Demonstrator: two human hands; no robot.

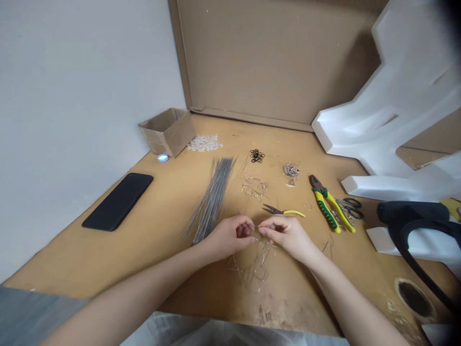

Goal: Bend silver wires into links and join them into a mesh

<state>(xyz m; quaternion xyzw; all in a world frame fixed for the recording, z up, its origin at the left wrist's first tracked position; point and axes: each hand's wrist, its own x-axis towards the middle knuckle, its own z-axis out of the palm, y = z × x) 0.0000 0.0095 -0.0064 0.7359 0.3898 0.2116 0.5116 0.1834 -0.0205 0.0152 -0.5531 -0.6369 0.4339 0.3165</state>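
Pinching thin wire (256, 227), left hand (233, 234) and right hand (287, 235) nearly closed, wire mostly hidden

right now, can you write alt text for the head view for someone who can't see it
A person's left hand and right hand are close together above a tan table, apparently pinching thin wire. Around them lie a bundle of grey wires, small pliers, larger pliers, scissors and a flat black slab.
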